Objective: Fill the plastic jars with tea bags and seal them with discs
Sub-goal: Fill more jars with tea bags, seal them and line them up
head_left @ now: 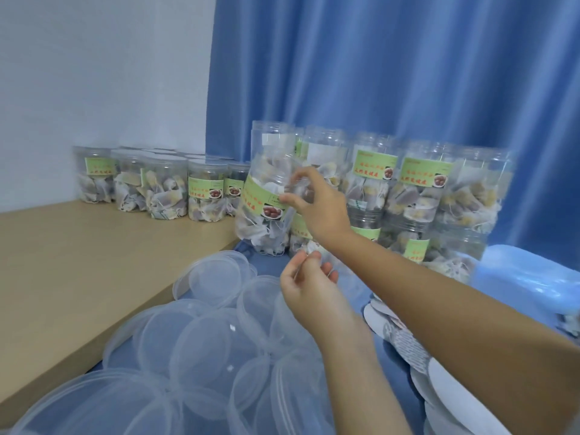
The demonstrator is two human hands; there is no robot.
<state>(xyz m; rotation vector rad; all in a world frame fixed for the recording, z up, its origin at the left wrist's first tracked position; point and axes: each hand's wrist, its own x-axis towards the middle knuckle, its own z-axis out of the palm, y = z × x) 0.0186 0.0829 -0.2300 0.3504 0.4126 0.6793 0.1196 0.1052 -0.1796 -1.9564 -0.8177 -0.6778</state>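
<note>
A clear plastic jar (266, 202) with a green label, partly filled with tea bags, hangs tilted over the blue cloth at the centre. My right hand (317, 202) grips its side near the label, with the arm reaching in from the right. Just below it, my left hand (309, 281) pinches a white tea bag (314, 248) between fingertips. White sealing discs (405, 340) lie overlapped at the lower right, partly hidden under my right forearm.
Several clear plastic lids (213, 340) are heaped at the bottom centre. Filled labelled jars (417, 196) are stacked two high behind my hands. More jars (163, 189) stand in a row on the wooden tabletop (78, 277). A blue curtain (408, 58) hangs behind.
</note>
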